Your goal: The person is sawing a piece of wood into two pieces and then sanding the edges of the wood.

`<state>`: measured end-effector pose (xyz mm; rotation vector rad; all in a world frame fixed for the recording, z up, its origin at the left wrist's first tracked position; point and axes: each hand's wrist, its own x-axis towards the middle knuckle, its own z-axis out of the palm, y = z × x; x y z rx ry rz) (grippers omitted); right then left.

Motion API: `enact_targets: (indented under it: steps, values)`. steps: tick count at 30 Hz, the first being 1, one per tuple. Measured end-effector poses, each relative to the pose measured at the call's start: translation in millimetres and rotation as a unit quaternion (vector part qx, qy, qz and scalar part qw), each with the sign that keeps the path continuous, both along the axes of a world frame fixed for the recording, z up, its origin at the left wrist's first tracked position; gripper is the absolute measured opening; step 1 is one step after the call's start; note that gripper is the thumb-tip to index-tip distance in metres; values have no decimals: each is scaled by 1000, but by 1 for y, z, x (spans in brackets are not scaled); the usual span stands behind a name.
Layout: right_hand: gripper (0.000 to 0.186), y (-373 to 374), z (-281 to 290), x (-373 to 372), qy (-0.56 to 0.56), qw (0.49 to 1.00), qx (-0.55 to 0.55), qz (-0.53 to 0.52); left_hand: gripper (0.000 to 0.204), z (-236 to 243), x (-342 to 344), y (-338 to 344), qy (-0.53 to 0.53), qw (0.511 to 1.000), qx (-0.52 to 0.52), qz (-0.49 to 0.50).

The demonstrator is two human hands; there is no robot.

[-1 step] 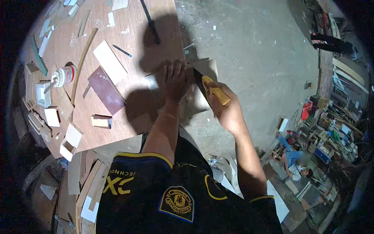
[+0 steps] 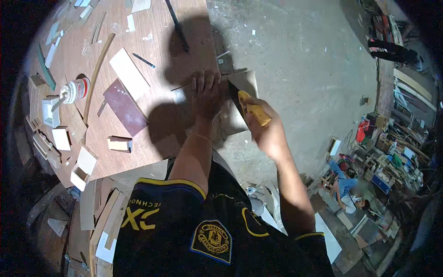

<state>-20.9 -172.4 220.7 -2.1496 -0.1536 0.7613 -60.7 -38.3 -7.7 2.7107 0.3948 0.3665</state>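
Brown tabletop (image 2: 157, 14), yellow-handled saw (image 2: 243, 98) in right hand (image 2: 270, 134).

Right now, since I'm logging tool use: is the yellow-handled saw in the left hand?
No, the yellow-handled saw is in the grip of the right hand, while the left hand lies over the board.

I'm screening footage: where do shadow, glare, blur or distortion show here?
Head view: dark shadows cover part of the tabletop and the left hand, while the pale board is brightly lit; head view: the right hand on the yellow-handled handsaw looks slightly blurred; head view: edges bend toward the dark rim.
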Motion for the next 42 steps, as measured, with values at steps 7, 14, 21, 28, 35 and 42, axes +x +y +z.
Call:
enact_targets:
  steps: [7,14,21,28,35,42]
  values:
    - [29,-9,73,-49,4,999,-47,13,49,2,-12,-4,48,999,-2,11]
    - [24,16,45,-9,132,989,-55,-35,52,4,-12,-6,92,996,18,6]
    - [24,0,125,-27,151,982,-114,-26,51,7,-16,8,120,990,67,-21]
    - [25,14,34,-17,72,995,-56,-39,51,46,10,8,375,890,-254,-50]
    - [18,-15,90,-35,110,987,-113,-43,50,-2,-4,1,68,996,44,25]
    - [14,-10,44,-41,87,991,-92,-49,46,-1,-17,3,60,996,62,-6]
